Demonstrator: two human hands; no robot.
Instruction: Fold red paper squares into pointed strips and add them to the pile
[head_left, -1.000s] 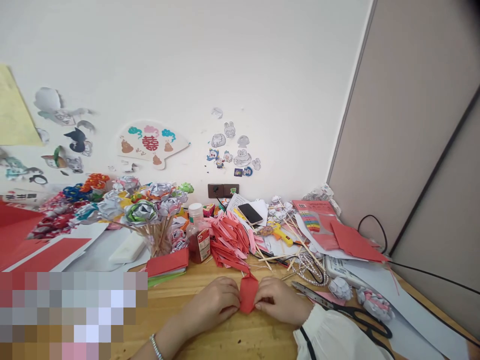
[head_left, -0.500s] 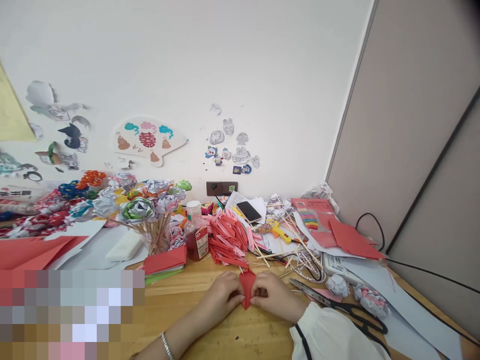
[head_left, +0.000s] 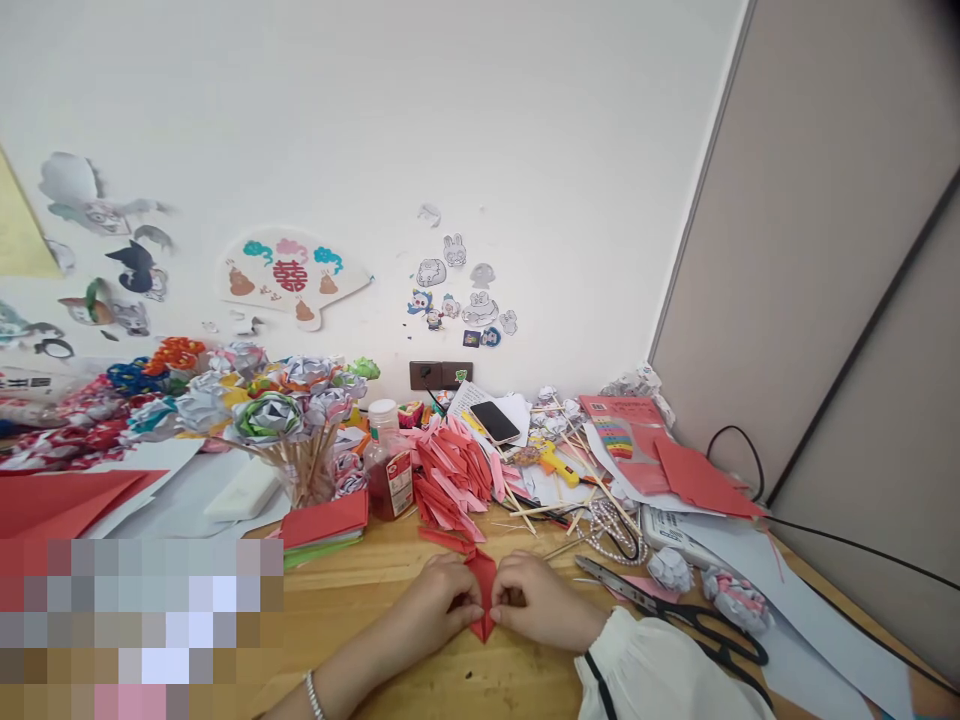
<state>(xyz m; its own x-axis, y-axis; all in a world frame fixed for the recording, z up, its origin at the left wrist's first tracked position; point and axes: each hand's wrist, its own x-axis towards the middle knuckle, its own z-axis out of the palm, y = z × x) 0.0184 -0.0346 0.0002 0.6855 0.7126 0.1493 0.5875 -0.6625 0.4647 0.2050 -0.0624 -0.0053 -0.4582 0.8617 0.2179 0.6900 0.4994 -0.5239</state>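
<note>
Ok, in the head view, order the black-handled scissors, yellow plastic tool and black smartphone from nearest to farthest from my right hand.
1. Black-handled scissors, just right of the right hand pinching folded red paper.
2. Yellow plastic tool, mid-table behind it.
3. Black smartphone, back near the wall.

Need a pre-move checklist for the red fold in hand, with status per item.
1. Grip: left hand and right hand pinch the red folded paper from either side: ok.
2. Support: paper is low over the table; contact: cannot tell.
3. Crease alignment: hidden under the fingers: cannot tell.
4. Scissors lie apart, right of the right hand: ok.
5. Room behind: pile of folded red pieces crowds the paper's top: not ok.
</note>
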